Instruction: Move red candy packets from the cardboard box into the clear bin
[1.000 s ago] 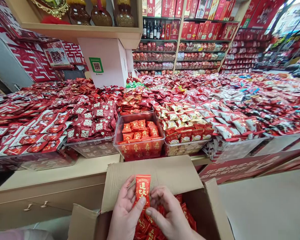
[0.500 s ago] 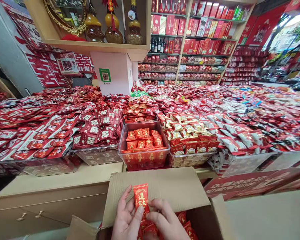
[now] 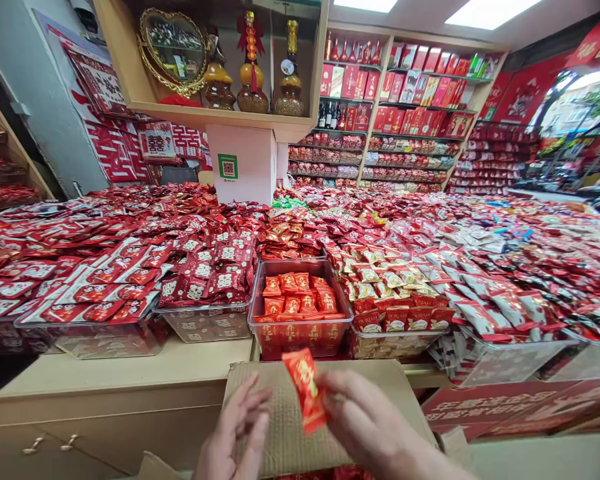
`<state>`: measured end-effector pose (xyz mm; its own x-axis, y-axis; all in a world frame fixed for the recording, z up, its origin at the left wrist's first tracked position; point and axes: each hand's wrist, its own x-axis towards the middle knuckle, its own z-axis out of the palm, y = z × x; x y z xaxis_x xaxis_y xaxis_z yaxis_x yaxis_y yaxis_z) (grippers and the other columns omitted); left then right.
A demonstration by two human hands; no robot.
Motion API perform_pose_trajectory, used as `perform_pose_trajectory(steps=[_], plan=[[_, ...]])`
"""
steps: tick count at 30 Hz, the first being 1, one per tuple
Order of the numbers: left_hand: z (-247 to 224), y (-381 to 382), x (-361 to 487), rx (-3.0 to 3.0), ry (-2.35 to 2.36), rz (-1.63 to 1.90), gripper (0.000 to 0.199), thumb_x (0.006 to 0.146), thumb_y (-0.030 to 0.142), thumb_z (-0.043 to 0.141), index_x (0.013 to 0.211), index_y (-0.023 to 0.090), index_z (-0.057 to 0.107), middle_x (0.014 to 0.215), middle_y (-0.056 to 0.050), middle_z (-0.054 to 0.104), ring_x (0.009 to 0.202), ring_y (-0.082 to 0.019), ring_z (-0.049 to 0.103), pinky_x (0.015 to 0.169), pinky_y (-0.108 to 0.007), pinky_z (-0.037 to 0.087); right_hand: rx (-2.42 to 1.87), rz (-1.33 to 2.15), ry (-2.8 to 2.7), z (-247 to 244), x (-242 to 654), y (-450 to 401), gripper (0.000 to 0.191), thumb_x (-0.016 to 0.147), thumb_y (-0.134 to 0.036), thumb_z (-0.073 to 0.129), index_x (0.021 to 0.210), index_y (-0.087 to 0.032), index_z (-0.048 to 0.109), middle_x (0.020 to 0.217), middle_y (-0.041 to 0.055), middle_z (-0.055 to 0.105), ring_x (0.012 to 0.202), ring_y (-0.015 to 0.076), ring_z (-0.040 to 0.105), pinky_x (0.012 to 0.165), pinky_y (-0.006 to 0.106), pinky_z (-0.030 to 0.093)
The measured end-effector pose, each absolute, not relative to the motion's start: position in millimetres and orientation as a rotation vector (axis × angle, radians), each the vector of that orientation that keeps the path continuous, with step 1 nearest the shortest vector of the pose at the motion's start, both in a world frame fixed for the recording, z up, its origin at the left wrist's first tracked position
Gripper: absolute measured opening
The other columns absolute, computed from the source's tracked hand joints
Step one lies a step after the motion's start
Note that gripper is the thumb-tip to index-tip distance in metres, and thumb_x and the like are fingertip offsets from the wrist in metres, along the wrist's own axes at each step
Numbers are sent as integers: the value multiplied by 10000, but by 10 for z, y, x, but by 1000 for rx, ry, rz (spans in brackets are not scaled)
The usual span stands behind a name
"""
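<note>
Pinched between the fingers of my right hand (image 3: 365, 413) is a red candy packet (image 3: 305, 390) with gold lettering, tilted and a little blurred. My left hand (image 3: 240, 427) is beside it on the left, fingers apart and holding nothing. Both hands are over the raised flap of a cardboard box (image 3: 280, 433). More red packets (image 3: 347, 472) show inside the box at the bottom edge. Just beyond the flap stands a clear plastic bin (image 3: 300, 340) partly filled with similar red packets (image 3: 300, 301) in rows.
Left of that bin is one of maroon packets (image 3: 215, 273); right of it, one of red and cream packets (image 3: 395, 300). Heaps of wrapped sweets (image 3: 430, 220) cover the counter behind. A cabinet with gourd-shaped bottles (image 3: 253, 87) overhangs a white pillar (image 3: 243, 163).
The candy packet has passed from my left hand to my right and risen toward the bin, now tilted. My left hand has let go and moved left. The camera view has tipped up.
</note>
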<state>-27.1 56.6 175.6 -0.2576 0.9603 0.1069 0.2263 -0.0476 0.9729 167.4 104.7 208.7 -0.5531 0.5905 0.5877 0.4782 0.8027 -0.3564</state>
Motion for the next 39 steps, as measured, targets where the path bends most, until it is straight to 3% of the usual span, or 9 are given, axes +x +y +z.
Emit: perform_pose_trajectory(steps=[4, 7, 10, 21, 27, 39], plan=[[1517, 770, -657, 1795, 1881, 1231, 435, 782, 377, 433, 1190, 228, 405, 950, -56, 666, 828, -164, 637, 691, -291, 528, -924, -27, -2376, 2586, 1627, 1705, 206, 849, -123, 307, 915, -142, 501, 967, 98, 557, 868, 149, 521, 755, 258, 433], [1352, 846, -716, 2222, 1938, 1320, 325, 795, 286, 429, 1104, 190, 468, 865, -51, 676, 751, -141, 646, 646, -248, 535, -1088, -381, -2579, 2798, 1513, 2279, 202, 821, -92, 325, 839, -112, 525, 939, 122, 547, 809, 161, 539, 699, 254, 435], [1330, 839, -670, 2529, 1887, 1307, 284, 795, 244, 428, 1064, 178, 489, 822, -45, 668, 713, -138, 635, 625, -247, 524, -1288, -506, -2748, 2852, 1392, 2724, 220, 778, -40, 351, 856, -96, 549, 895, 124, 564, 745, 155, 568, 637, 221, 431], [1332, 757, -672, 2516, 1798, 1396, 226, 790, 172, 428, 1000, 170, 511, 756, -26, 652, 698, -120, 599, 642, -221, 475, -1374, -492, -3025, 2665, 1222, 3112, 268, 762, -32, 394, 885, -52, 631, 891, 167, 642, 872, 199, 593, 752, 231, 428], [1362, 749, -656, 2494, 1804, 1394, 214, 777, 179, 451, 977, 189, 526, 782, -29, 661, 709, -135, 610, 654, -240, 484, -1445, -414, -3157, 2726, 1197, 3168, 209, 703, -71, 494, 817, -65, 669, 834, 154, 661, 802, 208, 613, 705, 248, 441], [1374, 742, -658, 2432, 1804, 1367, 202, 765, 176, 470, 949, 198, 550, 798, -24, 664, 738, -135, 616, 660, -229, 494, -1360, -331, -2989, 2906, 1185, 2894, 273, 719, -78, 428, 891, -91, 640, 907, 145, 644, 864, 230, 588, 712, 272, 421]])
